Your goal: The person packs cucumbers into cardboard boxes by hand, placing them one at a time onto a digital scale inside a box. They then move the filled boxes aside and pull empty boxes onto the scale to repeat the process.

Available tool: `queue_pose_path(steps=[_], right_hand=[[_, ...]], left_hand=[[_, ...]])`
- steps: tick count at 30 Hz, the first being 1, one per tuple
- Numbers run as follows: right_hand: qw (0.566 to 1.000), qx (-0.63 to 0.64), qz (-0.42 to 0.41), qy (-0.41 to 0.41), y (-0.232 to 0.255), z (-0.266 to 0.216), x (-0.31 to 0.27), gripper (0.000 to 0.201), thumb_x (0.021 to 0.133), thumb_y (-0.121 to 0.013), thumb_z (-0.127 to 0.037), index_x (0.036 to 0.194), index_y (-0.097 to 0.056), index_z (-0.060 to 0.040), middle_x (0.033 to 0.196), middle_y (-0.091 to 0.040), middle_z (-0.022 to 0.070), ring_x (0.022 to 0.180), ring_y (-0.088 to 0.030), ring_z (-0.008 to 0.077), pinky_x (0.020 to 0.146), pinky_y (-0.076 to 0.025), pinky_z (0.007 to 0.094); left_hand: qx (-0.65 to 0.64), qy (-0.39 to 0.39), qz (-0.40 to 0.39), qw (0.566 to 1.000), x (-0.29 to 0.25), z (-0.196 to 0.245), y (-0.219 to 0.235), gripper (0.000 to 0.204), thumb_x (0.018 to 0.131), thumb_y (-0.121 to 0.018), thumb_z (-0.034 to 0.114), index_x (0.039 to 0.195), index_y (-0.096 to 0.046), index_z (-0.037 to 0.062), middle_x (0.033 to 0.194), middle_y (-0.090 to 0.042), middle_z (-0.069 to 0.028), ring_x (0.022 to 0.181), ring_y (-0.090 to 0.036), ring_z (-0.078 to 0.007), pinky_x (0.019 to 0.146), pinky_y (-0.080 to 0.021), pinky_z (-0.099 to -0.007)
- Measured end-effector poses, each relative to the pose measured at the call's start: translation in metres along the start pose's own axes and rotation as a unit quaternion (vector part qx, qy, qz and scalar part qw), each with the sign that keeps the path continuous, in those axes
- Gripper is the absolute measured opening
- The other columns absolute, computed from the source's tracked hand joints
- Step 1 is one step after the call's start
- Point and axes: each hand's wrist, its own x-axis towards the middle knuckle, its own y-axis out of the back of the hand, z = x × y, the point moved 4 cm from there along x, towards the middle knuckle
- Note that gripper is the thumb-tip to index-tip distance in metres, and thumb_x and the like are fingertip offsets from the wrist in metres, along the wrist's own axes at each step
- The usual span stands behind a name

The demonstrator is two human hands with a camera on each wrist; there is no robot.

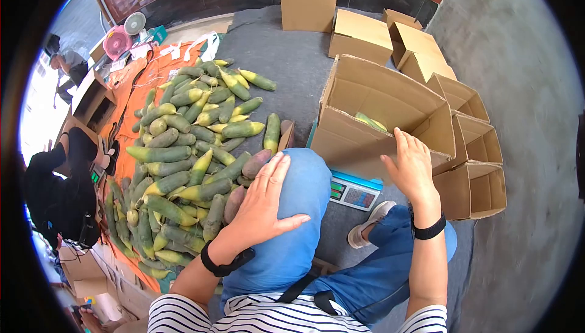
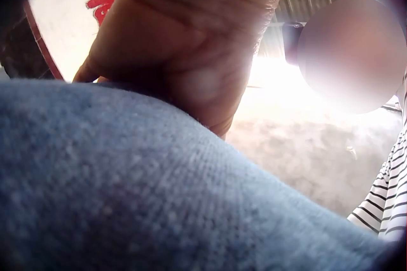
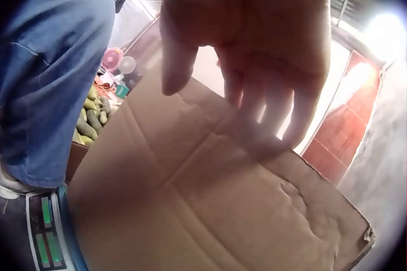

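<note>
My left hand (image 1: 259,202) rests on the blue-jeaned knee (image 1: 304,180), fingers straight and thumb spread; in the left wrist view the palm side of the hand (image 2: 184,36) lies against the denim. At the near edge of a large open cardboard box (image 1: 359,141), my right hand (image 1: 411,165) is held with fingers extended. The right wrist view has that hand (image 3: 254,48) over the rim of the box (image 3: 172,176), its fingertips partly behind the edge. Inside the box a green radish (image 1: 370,121) shows. Beneath the box sits a scale (image 1: 355,191) with lit green displays.
A big pile of green radishes (image 1: 198,193) lies on an orange sheet (image 1: 125,135) at left. Several open boxes (image 1: 481,190) stand to the right, others (image 1: 309,7) at the back. Two fans (image 1: 117,43) stand back left. A person in black (image 1: 64,187) is at the left edge.
</note>
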Motion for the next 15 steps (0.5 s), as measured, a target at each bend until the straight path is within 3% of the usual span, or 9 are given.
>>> queue_pose_path(steps=[8, 15], right_hand=[[0.997, -0.029, -0.071, -0.028, -0.0045, -0.0021, -0.0016, 0.083, 0.080, -0.072, -0.029, 0.144, -0.030, 0.0024, 0.143, -0.040, 0.0216, 0.134, -0.036, 0.0353, 0.112, -0.027, 0.0454], [0.996, -0.049, -0.063, -0.029, -0.0054, -0.0069, -0.0022, 0.086, 0.078, -0.073, -0.029, 0.144, -0.028, 0.0030, 0.144, -0.039, 0.0212, 0.135, -0.035, 0.0350, 0.112, -0.027, 0.0454]], left_hand=[[0.016, -0.020, 0.001, 1.000, -0.0001, -0.0018, 0.0044, 0.105, 0.073, -0.077, 0.043, 0.148, -0.018, -0.0020, 0.151, -0.022, -0.0235, 0.141, -0.024, -0.0378, 0.114, -0.025, -0.0445], [0.014, -0.026, 0.009, 1.000, -0.0009, -0.0039, 0.0042, 0.105, 0.072, -0.078, 0.044, 0.147, -0.019, -0.0012, 0.150, -0.024, -0.0232, 0.139, -0.027, -0.0382, 0.113, -0.027, -0.0451]])
